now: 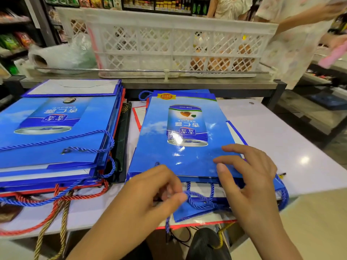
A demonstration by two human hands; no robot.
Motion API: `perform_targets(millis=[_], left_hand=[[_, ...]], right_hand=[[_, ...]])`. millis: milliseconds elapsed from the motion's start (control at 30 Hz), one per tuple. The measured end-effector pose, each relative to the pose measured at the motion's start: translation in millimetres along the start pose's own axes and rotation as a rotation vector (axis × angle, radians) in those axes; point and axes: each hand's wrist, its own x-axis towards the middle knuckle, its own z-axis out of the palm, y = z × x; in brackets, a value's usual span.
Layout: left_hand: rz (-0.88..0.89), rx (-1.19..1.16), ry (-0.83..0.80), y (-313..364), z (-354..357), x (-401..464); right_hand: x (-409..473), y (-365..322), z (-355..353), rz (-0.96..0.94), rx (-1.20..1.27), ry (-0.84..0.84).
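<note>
the top bag [180, 143], a flattened blue paper carrier printed with a drinks can, lies face up on the right-hand pile [195, 214] on the white table [272, 128], its mouth edge toward the person. the left hand [157, 188] pinches the blue rope handle [199, 199] between thumb and fingertips just off that near edge, apparently to draw the cord clear or lay it flat so the bag sits level. the right hand [251, 177] grasps nothing: its fingers are spread and lightly bent, with tips and thumb resting on the bag's near right corner, judged to be pinning it against sliding while the cord is handled. a taller left stack [56, 132] of like bags sits just beside, roughly squared, with red and gold cords [62, 199] trailing over the table edge. this suggests the bags are being sorted pile to pile. not determinable: which bag in the pile owns the pinched handle, since both hands cover that edge; how many bags lie beneath the top one. the print faces away from the camera and is not legible in detail. contents of the white lattice crate [178, 44] behind are blurred. a bystander [293, 44] at upper right is cut off by the frame.
</note>
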Motion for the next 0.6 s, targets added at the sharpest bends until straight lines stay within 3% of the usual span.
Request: perform_targets(millis=[267, 600], left_hand=[[-0.02, -0.074, 0.301, 12.8, -2.2, 27.3], [-0.108, 0.05, 0.515, 2.8, -5.5, 59.6]], right_hand=[[-7.5, -17.5, 8.7, -0.114, 0.069, -0.188], [2.4, -23.7, -6.6, 0.181, 0.355, -0.255]])
